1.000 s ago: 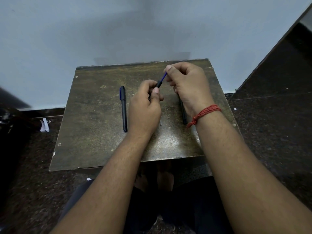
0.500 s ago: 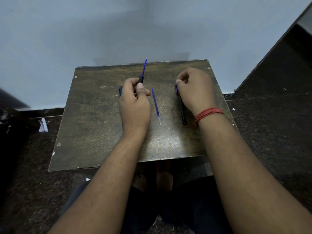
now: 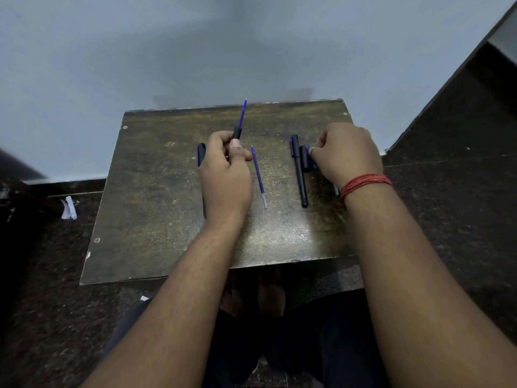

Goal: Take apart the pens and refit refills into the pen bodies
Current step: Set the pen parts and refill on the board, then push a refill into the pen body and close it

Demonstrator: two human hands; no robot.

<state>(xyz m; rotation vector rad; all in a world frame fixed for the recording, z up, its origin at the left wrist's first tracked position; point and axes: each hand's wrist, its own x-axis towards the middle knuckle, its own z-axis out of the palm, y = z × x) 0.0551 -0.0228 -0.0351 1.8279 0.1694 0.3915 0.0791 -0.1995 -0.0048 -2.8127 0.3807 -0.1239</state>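
Pens are the matter here: one pen body (image 3: 236, 134), with a blue refill (image 3: 242, 114) standing out of its far end, is clenched in the left hand (image 3: 225, 175) above the table (image 3: 156, 191), tilted away from the person. To seat that refill well, I judge the body should be kept steady and pushed straight (not bent). The right hand (image 3: 345, 154) rests knuckles-up, fingertips pinching a small black-and-blue piece (image 3: 307, 159) just beside a whole pen (image 3: 299, 170); a loose refill (image 3: 258, 176) lies between the hands.
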